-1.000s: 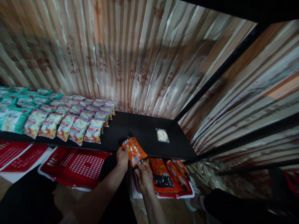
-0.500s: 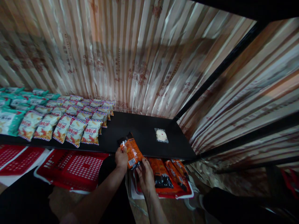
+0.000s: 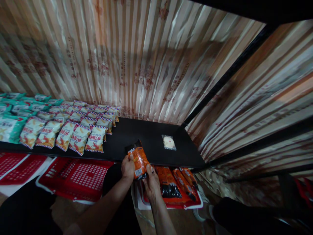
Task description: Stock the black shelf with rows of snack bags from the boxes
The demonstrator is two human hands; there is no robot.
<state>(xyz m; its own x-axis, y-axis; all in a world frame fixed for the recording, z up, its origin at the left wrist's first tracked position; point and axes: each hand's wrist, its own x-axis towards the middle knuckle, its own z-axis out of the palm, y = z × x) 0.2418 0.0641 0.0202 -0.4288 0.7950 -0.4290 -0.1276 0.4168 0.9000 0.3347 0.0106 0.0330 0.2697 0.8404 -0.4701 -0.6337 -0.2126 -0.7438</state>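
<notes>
Between my two hands is an orange and black snack bag (image 3: 139,159), held tilted at the front edge of the black shelf (image 3: 146,130). My left hand (image 3: 128,166) grips its left side, thumb on top. My right hand (image 3: 152,181) is closed on the lower right corner, its thumb pressed on the front. Below my right hand, a red basket (image 3: 193,206) holds several more orange bags (image 3: 168,179). A small clear packet with a round white item (image 3: 168,142) lies on the shelf to the right.
Rows of white snack bags (image 3: 80,137) with striped edges stand on the shelf's left part, beside teal bags (image 3: 12,127). A red basket (image 3: 83,176) sits below the shelf. A black post (image 3: 227,75) rises at the right, before draped striped sheeting (image 3: 137,58). Another person's leg (image 3: 234,212) shows lower right.
The orange bag has turned slightly more upright and its front faces me more. My right thumb has come up onto the bag's front. The shelf goods have stayed put.
</notes>
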